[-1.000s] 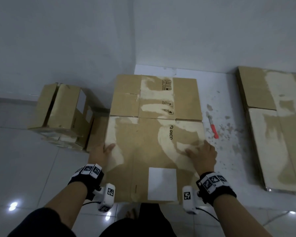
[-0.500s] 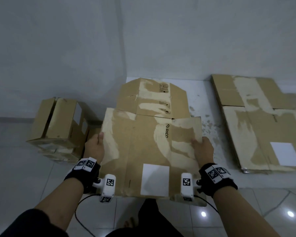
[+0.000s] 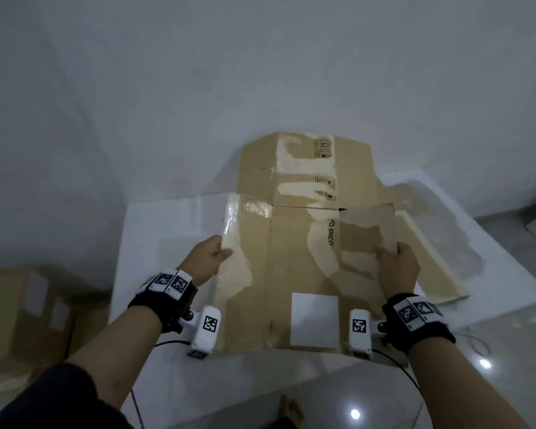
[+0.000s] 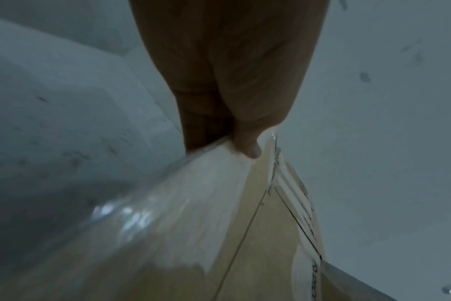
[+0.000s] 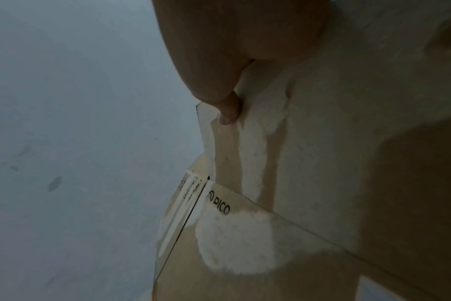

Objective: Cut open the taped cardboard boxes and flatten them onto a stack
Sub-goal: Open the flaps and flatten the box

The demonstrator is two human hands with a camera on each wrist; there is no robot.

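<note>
The flattened cardboard box (image 3: 294,274) is held up off the floor between the two hands, its broad face turned toward the person. It is brown, with large pale patches where the top layer of paper has torn away, a white blank label (image 3: 315,319) low down between the wrists, and the printed word "PICO" running sideways just inside the right hand. Its far flaps bend away beyond the hands, showing small handling symbols. Glossy clear tape catches the light along the edge by the left hand.

The left hand (image 3: 207,262) grips the left edge, thumb on the near face and fingers curled behind. The right hand (image 3: 398,269) grips the right edge the same way; the right wrist view shows its thumb (image 5: 228,114) pressed on a torn pale strip.

Beyond the right hand, a stack of flattened cardboard (image 3: 427,243) lies on the floor, partly covered by the held box and blurred. Below the left hand, another box (image 3: 25,317) sits dim and smeared, cut off by the frame's edge. Both wrist views are soft with blur; the fingers behind the card are hidden.
</note>
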